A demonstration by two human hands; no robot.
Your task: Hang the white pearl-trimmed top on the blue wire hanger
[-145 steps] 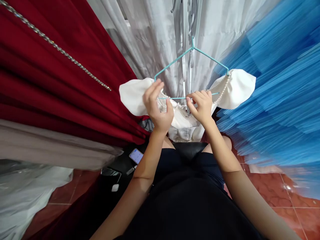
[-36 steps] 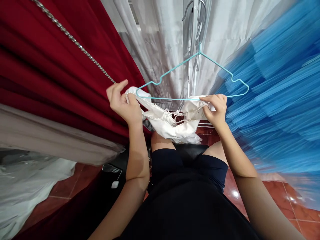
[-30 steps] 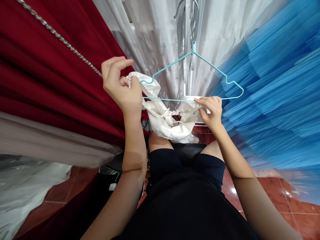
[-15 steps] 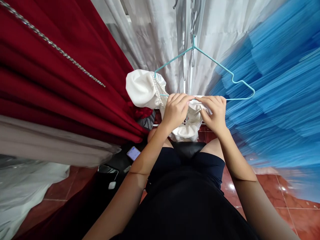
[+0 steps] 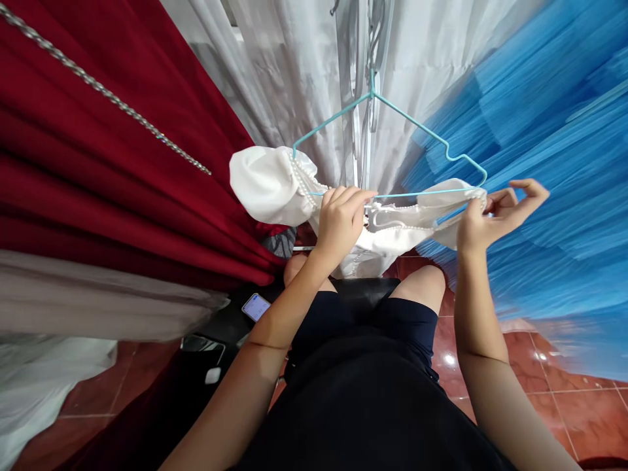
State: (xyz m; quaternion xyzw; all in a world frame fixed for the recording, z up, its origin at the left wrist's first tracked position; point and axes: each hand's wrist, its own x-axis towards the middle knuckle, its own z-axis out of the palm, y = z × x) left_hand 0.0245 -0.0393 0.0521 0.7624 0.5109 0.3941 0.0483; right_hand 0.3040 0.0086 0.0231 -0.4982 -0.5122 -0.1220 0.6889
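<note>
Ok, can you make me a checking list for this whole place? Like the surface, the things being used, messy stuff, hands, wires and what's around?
Surface: red tile floor.
Things: white garment with beaded edges; one side is on the turquoise hanger, whose other end has a bare upper wire.
Clutter: lit phone, small white block.
Hands: left hand at the hanger's lower bar, grip partly hidden; right hand pinching the garment's beaded edge.
Cables: something thin by the block, maybe a cable; too small to tell.
Surroundings: red cloth with a sparkly strand, white drapes, blue tulle.
</note>
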